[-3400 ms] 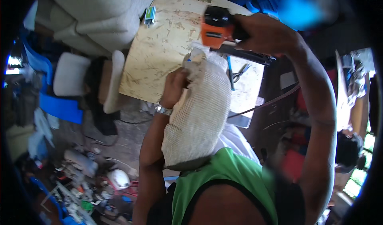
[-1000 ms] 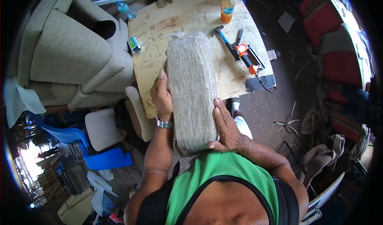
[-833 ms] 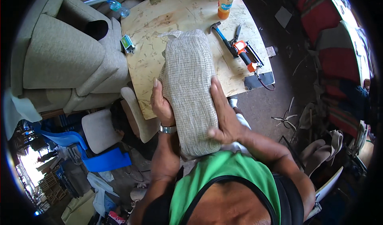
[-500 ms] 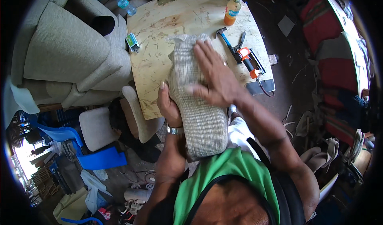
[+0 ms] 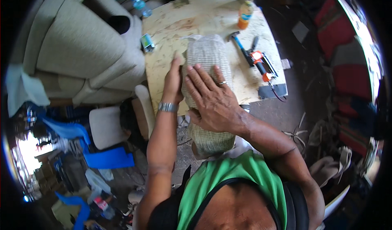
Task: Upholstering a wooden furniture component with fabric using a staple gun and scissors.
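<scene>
A long upholstered pad (image 5: 206,52), covered in grey-beige striped fabric, lies lengthwise in front of me. Its far part is over the table and its near end is by my green top. Against its left side is my left hand (image 5: 173,83), watch on the wrist, thumb up along the edge; its other fingers are partly hidden and blurred. Flat across the middle of the pad's upper face rests my right hand (image 5: 212,97), fingers stretched out, a ring on one. A loose flap of cloth shows at the pad's far end.
On the worn table (image 5: 163,26) lie a hammer (image 5: 241,44), an orange-and-black nail gun (image 5: 261,64) with a hose, and a small box (image 5: 147,42). A bottle of orange drink (image 5: 245,15) stands farther back. A grey sofa (image 5: 77,34) is at left, with blue plastic chair parts (image 5: 108,159) below.
My right hand has come back from the pad's far part to its middle and now lies flat. My left hand has slid farther up the side. The view has shifted slightly.
</scene>
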`<state>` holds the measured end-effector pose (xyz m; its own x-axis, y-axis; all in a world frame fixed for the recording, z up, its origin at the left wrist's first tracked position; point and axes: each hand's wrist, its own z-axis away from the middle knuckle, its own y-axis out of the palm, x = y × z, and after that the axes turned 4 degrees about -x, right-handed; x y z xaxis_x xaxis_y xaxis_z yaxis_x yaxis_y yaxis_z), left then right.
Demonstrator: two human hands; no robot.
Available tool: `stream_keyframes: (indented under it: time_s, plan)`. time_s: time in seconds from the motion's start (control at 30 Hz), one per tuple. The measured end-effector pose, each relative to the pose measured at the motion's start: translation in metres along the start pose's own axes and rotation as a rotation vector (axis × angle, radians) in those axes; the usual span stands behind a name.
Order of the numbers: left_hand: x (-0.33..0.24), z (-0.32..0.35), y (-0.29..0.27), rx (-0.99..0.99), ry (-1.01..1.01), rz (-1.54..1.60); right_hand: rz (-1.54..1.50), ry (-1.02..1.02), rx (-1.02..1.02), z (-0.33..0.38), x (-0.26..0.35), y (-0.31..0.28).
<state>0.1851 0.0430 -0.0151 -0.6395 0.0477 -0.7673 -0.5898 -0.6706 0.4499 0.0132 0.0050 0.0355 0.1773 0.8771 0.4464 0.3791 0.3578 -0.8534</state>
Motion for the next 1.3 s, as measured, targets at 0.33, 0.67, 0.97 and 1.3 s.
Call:
stream_keyframes:
  time_s: [0.33, 0.67, 0.97, 1.3]
  plan:
    - [0.031, -0.019, -0.034, -0.126, 1.027, -1.433, -0.213, 0.016, -0.045, 0.007, -0.014, -0.005]
    - [0.050, -0.017, -0.002, -0.250, 0.608, -0.635, -0.010, 0.125, -0.024, -0.035, -0.085, -0.004]
    - [0.029, -0.020, -0.024, -0.197, 0.560, -0.803, 0.096, -0.209, 0.099, 0.014, 0.031, 0.008]
    - [-0.018, -0.018, -0.117, -0.423, 0.553, -1.219, -0.961, 0.707, 0.023, 0.124, -0.069, -0.004]
